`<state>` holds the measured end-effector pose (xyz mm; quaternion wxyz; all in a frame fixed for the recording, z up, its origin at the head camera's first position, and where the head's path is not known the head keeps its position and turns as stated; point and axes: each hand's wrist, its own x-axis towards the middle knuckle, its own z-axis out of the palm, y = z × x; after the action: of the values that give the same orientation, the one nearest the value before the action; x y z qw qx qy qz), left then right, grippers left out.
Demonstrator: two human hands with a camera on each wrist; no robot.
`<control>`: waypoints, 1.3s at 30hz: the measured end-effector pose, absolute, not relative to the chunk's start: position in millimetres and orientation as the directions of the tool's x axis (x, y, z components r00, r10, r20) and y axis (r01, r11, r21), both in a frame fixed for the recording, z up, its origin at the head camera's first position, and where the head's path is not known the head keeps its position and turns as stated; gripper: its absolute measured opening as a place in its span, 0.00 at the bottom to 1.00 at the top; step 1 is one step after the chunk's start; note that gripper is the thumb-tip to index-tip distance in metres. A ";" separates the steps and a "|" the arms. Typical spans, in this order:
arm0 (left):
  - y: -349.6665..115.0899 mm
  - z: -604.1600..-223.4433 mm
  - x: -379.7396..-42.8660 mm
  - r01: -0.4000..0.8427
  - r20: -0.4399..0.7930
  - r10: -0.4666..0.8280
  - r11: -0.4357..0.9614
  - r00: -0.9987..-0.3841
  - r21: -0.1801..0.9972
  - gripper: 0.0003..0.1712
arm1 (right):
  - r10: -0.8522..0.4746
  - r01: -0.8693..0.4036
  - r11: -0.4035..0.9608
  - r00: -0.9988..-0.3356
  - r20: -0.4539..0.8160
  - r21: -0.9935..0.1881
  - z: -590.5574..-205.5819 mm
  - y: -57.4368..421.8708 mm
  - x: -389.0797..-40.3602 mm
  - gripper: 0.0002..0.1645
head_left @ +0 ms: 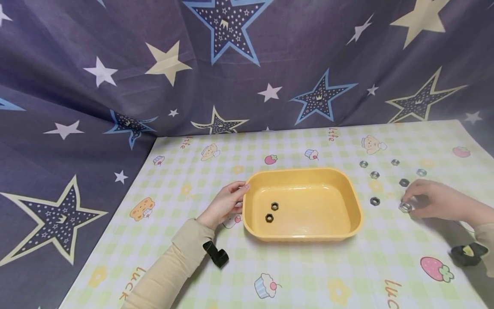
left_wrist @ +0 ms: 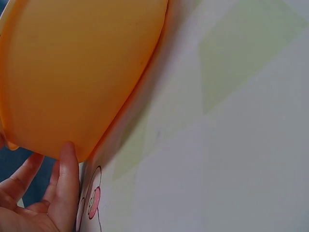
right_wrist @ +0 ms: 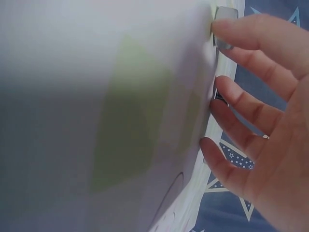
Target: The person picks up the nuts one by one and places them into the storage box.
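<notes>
A yellow rectangular tray (head_left: 302, 234) sits on the table, with two dark hex nuts (head_left: 275, 206) lying inside toward its left. My left hand (head_left: 225, 201) grips the tray's left end, thumb at the rim. In the left wrist view, fingers (left_wrist: 67, 179) press the lower part of the tray's orange-looking wall (left_wrist: 82, 72). To the right of the tray, my right hand (head_left: 436, 199) pinches a silver hex nut (head_left: 405, 207) between thumb and forefinger, low over the tablecloth. The right wrist view shows the thumb on the nut's side (right_wrist: 227, 26); the other fingers are spread and bent.
Several loose hex nuts lie right of the tray, among them a dark nut (head_left: 375, 201) nearest the tray and another nut (head_left: 404, 182) close to my right fingertips. The checked tablecloth (head_left: 308, 270) has printed pictures. A star-patterned curtain (head_left: 247, 86) hangs behind the table.
</notes>
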<state>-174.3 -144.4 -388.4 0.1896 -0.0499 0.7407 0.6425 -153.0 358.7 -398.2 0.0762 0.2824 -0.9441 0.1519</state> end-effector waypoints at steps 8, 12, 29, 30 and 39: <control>-144.9 -388.8 -173.7 -0.311 -0.337 0.165 0.165 -0.927 0.936 0.21 | -0.514 -0.553 0.801 -0.832 0.209 -0.230 -398.4 357.7 -154.4 0.23; -145.6 -390.0 -174.3 -0.312 -0.339 0.173 0.164 -0.925 0.936 0.22 | -0.508 -0.551 0.802 -0.832 0.222 -0.229 -400.3 359.3 -155.2 0.23; -144.4 -387.7 -173.4 -0.334 -0.358 0.145 0.168 -0.922 0.928 0.20 | -0.494 -0.519 0.832 -0.854 0.163 -0.199 -392.7 354.6 -153.6 0.21; -144.5 -387.8 -173.4 -0.332 -0.357 0.146 0.170 -0.923 0.928 0.20 | -0.500 -0.529 0.825 -0.847 0.182 -0.196 -393.1 355.0 -154.1 0.21; -144.5 -389.8 -174.0 -0.327 -0.351 0.149 0.164 -0.925 0.931 0.21 | -0.543 -0.637 0.744 -0.753 0.371 -0.203 -394.2 358.1 -162.3 0.26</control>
<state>-174.0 -144.5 -389.8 0.1846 -0.0600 0.7402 0.6438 -162.3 358.1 -394.2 0.1456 0.3198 -0.9224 0.1603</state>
